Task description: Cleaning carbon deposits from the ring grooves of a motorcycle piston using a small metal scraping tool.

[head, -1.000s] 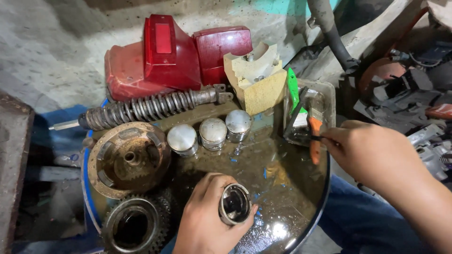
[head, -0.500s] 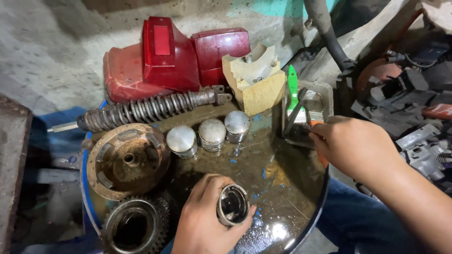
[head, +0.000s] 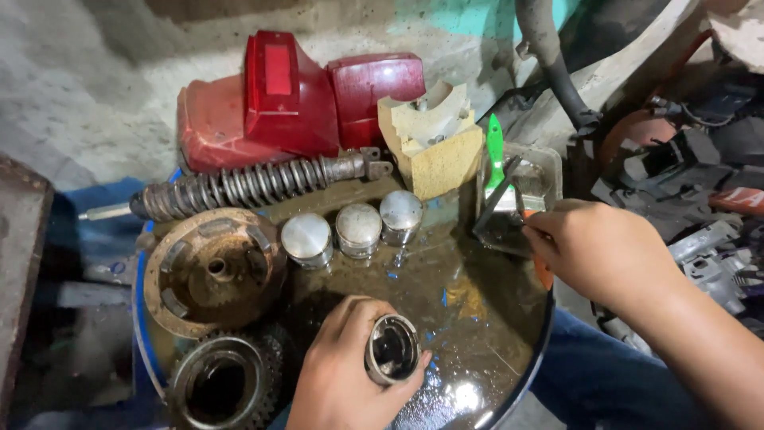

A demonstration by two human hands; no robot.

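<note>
My left hand (head: 342, 374) grips a hollow metal piston (head: 391, 349) on its side, its open end facing up, over the oily drum top (head: 477, 318). My right hand (head: 605, 247) is closed on an orange-handled tool (head: 543, 269) whose metal tip reaches into a small rectangular tray (head: 549, 163) at the drum's right edge. A green-handled brush (head: 496, 147) also lies in that tray. Three shiny pistons (head: 358, 231) stand upright in a row at the drum's middle.
A rusty clutch plate (head: 211, 271) and a gear hub (head: 219, 386) lie at the left. A coil shock absorber (head: 247, 187), red lamp housings (head: 290, 95) and a tan block (head: 434, 139) sit at the back. Dark engine parts (head: 692, 183) crowd the right.
My right hand has moved up and left, closer to the tray, and now covers most of the orange handle. The left hand keeps the piston in the same spot.
</note>
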